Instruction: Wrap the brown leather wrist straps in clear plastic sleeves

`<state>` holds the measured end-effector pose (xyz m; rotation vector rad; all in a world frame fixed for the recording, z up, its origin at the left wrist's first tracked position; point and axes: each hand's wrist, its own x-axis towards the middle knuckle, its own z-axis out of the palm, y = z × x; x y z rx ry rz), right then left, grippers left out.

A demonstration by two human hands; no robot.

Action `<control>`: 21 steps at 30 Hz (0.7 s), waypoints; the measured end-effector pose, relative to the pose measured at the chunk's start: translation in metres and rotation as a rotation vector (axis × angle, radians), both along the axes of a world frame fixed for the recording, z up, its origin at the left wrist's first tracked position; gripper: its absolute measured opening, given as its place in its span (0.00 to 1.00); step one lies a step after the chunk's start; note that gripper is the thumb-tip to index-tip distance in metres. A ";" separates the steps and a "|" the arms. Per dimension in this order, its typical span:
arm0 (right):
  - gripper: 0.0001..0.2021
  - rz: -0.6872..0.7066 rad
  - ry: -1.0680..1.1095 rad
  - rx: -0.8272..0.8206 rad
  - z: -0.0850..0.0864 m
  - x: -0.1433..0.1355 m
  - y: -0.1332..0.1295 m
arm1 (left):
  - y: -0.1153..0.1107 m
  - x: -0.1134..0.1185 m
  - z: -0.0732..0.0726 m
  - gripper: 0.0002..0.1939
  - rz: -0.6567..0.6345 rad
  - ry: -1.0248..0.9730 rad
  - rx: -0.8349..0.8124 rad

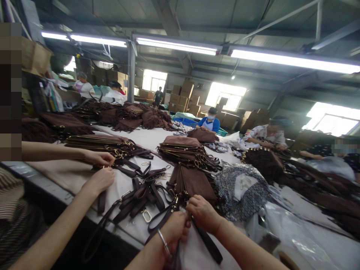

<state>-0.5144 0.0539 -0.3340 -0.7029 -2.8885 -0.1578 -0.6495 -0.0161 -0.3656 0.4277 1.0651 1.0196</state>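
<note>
My left hand point(176, 227), with a silvery bangle at the wrist, is closed on a dark brown strap point(157, 223) beside a gold-coloured clasp. Close against it on the right, my right hand point(201, 212) pinches the same strap near its hardware; the strap's other part hangs toward the table edge. Just beyond both hands lies a brown zippered pouch point(198, 183) with fringe. More dark straps point(140, 198) with metal clips are heaped to the left, near a loose gold ring point(146, 215). The exact grip point is partly hidden by the fingers.
A co-worker's two hands point(102, 170) work at a strap on the left. Stacked pouches point(182, 150) stand behind. A grey speckled bundle point(243, 189) and clear plastic point(298, 232) lie at the right. Several people sit around the white table point(140, 137).
</note>
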 end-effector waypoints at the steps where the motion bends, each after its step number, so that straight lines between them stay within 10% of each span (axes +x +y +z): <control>1: 0.04 -0.009 0.035 0.006 -0.003 0.001 -0.002 | 0.001 -0.004 0.003 0.11 -0.037 -0.035 -0.027; 14: 0.10 0.004 0.192 -0.029 -0.003 0.014 -0.018 | 0.005 0.008 0.007 0.12 0.037 0.046 -0.038; 21: 0.19 -0.192 0.480 -0.015 0.016 0.088 -0.059 | 0.003 0.019 0.005 0.13 0.133 0.262 0.022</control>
